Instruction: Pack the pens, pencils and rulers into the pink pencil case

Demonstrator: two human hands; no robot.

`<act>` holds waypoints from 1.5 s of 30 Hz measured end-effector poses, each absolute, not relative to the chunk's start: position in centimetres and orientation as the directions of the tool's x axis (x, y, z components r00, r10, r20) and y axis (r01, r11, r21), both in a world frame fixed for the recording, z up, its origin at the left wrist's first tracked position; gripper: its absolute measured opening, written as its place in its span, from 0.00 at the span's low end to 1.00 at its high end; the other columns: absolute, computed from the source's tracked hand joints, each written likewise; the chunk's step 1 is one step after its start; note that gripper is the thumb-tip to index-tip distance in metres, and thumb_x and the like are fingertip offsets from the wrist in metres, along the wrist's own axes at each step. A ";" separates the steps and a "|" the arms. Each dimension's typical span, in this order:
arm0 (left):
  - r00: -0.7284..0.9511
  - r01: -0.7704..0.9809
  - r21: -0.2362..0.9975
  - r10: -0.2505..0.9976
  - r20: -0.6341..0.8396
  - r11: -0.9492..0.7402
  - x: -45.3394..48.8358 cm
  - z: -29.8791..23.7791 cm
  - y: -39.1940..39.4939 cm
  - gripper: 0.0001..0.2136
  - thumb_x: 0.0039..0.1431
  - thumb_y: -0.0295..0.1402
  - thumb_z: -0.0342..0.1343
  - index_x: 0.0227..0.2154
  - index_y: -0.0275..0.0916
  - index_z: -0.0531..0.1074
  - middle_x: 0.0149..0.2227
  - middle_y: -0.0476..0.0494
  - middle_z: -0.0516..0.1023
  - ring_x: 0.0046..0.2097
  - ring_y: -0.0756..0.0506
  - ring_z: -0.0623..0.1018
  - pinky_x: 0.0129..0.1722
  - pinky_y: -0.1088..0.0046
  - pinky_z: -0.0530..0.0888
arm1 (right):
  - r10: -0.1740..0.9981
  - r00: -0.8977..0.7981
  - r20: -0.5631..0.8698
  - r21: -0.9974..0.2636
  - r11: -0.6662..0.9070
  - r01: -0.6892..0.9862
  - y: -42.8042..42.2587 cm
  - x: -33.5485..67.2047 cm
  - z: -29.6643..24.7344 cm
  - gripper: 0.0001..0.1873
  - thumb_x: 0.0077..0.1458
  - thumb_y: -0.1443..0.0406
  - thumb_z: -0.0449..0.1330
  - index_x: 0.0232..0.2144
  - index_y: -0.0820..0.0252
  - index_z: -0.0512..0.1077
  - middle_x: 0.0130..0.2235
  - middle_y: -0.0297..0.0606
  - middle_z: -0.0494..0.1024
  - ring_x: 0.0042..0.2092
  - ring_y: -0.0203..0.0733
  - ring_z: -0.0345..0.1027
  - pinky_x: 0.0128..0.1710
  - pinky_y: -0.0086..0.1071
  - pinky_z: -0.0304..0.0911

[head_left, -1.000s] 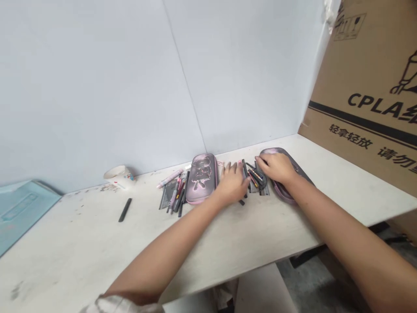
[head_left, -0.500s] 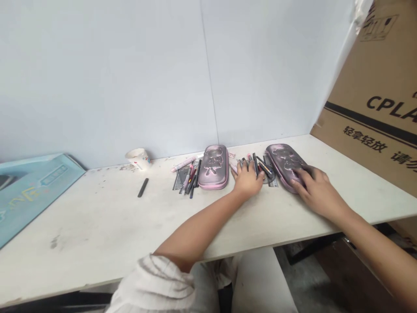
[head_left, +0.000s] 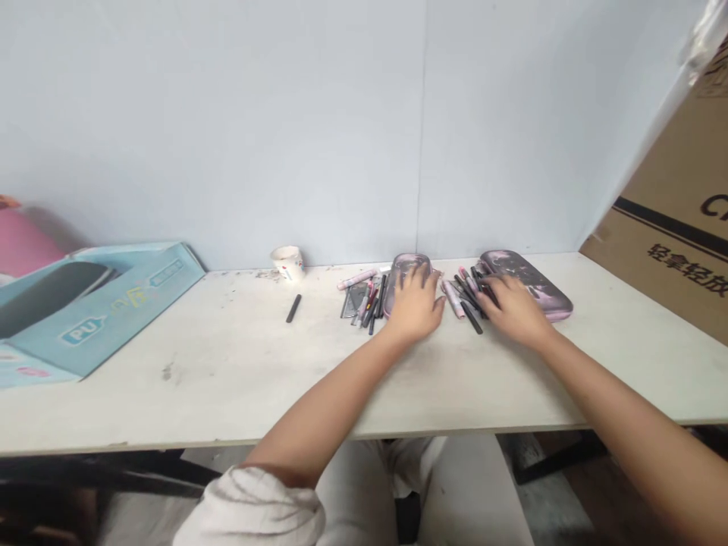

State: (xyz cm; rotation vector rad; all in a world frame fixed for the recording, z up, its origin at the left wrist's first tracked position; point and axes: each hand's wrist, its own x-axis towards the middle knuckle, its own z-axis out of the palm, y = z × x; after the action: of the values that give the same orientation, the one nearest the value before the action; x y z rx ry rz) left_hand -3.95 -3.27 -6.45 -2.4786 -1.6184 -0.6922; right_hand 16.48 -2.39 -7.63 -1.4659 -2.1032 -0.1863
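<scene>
My left hand [head_left: 415, 305] rests with spread fingers on the near edge of a mauve moulded pencil case [head_left: 405, 274], covering most of it. My right hand [head_left: 515, 309] lies on the dark pens and pink markers [head_left: 465, 294] between the two cases, and its fingertips touch them. Just beyond it lies a second mauve pencil case [head_left: 538, 287], partly hidden by that hand. Left of the first case lies a pile of pens and a metal ruler [head_left: 362, 303]. Neither hand visibly grips anything.
A black marker [head_left: 293, 308] and a small paper cup [head_left: 287, 262] stand further left on the white table [head_left: 171, 394]. A light blue box [head_left: 96, 311] sits at the far left, a cardboard box [head_left: 665, 220] at right, and a pale wall behind.
The view has swung left, bringing more of the blue box in. My right hand has come off the right case onto the pens, and my left hand has moved onto the left case.
</scene>
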 end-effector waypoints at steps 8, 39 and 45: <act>0.172 0.942 0.245 0.957 0.232 -0.229 -10.4 -8.2 -4.1 0.25 0.63 0.41 0.34 0.61 0.36 0.51 0.61 0.27 0.55 0.63 0.36 0.53 0.59 0.53 0.52 | 0.932 -0.186 0.312 -0.421 0.311 0.852 -1.2 4.6 -8.2 0.24 0.58 0.57 0.46 0.50 0.68 0.64 0.47 0.54 0.73 0.50 0.51 0.66 0.49 0.40 0.58; -0.370 0.385 0.794 0.709 0.600 -0.471 -15.4 -5.2 -3.8 0.24 0.45 0.42 0.62 0.44 0.40 0.64 0.41 0.45 0.69 0.41 0.47 0.72 0.42 0.68 0.71 | 0.633 -0.110 0.766 -0.478 0.676 0.561 -2.9 2.5 -8.0 0.17 0.57 0.67 0.47 0.49 0.57 0.61 0.51 0.46 0.60 0.54 0.45 0.58 0.53 0.45 0.59; -0.364 0.732 0.554 0.459 0.811 -0.397 -16.4 -4.9 -4.3 0.23 0.46 0.39 0.60 0.46 0.41 0.63 0.42 0.45 0.64 0.46 0.45 0.68 0.46 0.65 0.68 | 0.634 0.042 0.772 -0.543 0.624 0.562 -2.5 3.4 -7.7 0.13 0.58 0.65 0.45 0.45 0.59 0.63 0.48 0.46 0.62 0.52 0.45 0.59 0.53 0.44 0.58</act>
State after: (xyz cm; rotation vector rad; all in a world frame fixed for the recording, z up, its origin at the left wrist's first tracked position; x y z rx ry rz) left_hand -16.37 -4.30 -4.86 -1.6273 -1.5823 -1.8421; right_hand 3.38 -2.51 -7.68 -1.0120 -1.6172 0.0724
